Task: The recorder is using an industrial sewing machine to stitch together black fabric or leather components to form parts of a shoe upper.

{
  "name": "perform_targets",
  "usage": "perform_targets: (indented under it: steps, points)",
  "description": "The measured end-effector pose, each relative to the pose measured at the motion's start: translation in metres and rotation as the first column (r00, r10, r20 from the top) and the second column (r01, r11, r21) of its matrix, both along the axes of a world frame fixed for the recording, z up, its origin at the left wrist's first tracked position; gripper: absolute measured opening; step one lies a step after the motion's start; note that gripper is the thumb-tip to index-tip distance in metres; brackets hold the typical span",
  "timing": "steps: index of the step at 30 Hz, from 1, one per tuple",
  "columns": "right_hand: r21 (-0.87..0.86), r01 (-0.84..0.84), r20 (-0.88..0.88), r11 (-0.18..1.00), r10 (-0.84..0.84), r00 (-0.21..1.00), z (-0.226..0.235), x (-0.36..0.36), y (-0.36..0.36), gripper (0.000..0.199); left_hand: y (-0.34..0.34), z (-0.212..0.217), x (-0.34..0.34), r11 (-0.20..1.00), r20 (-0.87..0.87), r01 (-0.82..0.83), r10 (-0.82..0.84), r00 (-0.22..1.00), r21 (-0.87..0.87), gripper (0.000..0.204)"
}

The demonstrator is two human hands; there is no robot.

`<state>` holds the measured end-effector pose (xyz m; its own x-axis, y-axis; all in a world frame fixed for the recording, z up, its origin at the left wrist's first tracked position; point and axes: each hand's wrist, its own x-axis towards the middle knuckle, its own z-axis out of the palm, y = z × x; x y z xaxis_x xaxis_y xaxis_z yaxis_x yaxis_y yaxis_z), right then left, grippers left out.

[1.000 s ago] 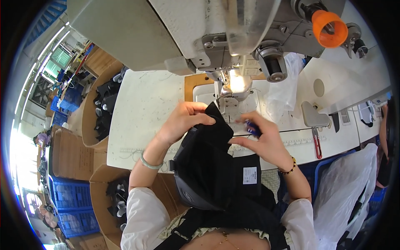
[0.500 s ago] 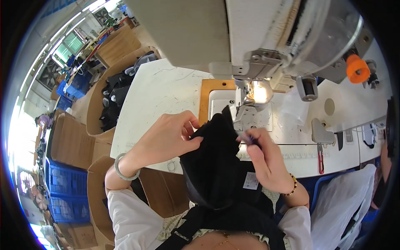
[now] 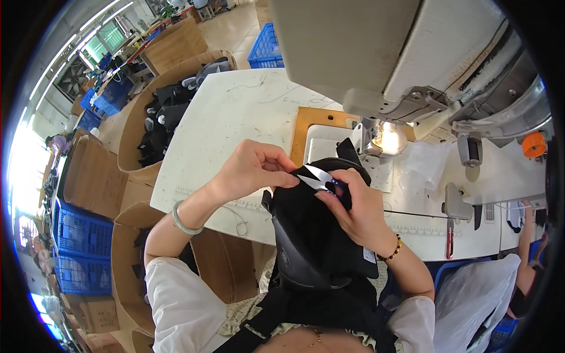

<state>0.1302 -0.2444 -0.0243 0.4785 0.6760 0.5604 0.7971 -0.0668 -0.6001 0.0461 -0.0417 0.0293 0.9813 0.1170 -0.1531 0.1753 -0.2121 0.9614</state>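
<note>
In front of the sewing machine (image 3: 406, 47) I hold a black bag-like fabric piece (image 3: 329, 247) with a smooth curved panel and a small white label. My left hand (image 3: 250, 170) pinches its top edge between thumb and fingers. A pair of thread snips (image 3: 316, 176) is in my right hand (image 3: 366, 215); the silver blades are apart and lie at the edge by my left fingertips. A thread between them is too small to make out. Behind the piece, a short black strap end (image 3: 349, 152) sticks up toward the lit needle area.
A white sewing table (image 3: 212, 126) with loose threads and a ruler strip extends left. Beyond it stands a cardboard box (image 3: 132, 147) of black pieces. Blue crates (image 3: 85, 241) are stacked at far left. A red-handled tool (image 3: 450, 238) lies right. Another person's arm (image 3: 524, 259) shows far right.
My right hand has brought the snips left to the fabric's top edge, beside my left fingers. The black piece has turned and shifted slightly right. The view has swung left.
</note>
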Motion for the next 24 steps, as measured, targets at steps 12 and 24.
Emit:
perform_targets:
  steps: [12,24]
  points:
    - [0.035,0.051,0.253,0.998,-0.058,0.966,-0.003,-0.003,0.011,0.034,0.009,-0.006,0.004,0.989,0.03,0.1,-0.097,0.995,-0.11,0.016]
    - [0.306,0.119,-0.211,0.945,-0.054,0.976,-0.016,0.0,0.007,0.024,0.009,-0.004,0.007,0.991,0.05,0.122,-0.119,0.992,-0.062,0.01]
